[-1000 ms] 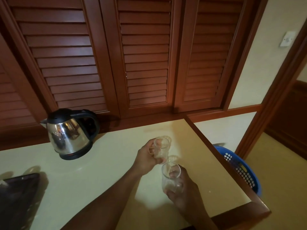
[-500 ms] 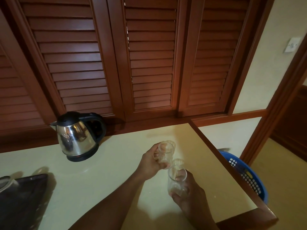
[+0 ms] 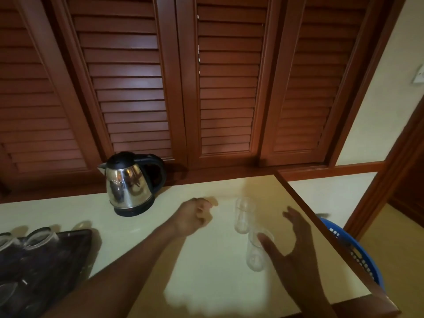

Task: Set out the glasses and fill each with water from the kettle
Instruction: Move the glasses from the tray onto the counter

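Two clear glasses stand upright on the cream table (image 3: 202, 271): the far glass (image 3: 243, 214) and the near glass (image 3: 256, 254), close together at the right. My left hand (image 3: 195, 215) is loosely curled, empty, to the left of the far glass and apart from it. My right hand (image 3: 291, 246) is spread open just right of the near glass, its thumb in front of the glass's rim. A steel kettle (image 3: 128, 183) with a black lid and handle sits on its base at the back left of the table.
A dark tray (image 3: 46, 271) at the left edge carries more upturned glasses (image 3: 39, 235). Brown louvred doors (image 3: 224, 88) rise behind the table. A blue plastic basket (image 3: 358, 253) stands on the floor past the table's right edge.
Both hands have set their glasses down on the table and let go. My left hand has drawn back to the left; my right hand has opened beside the near glass.
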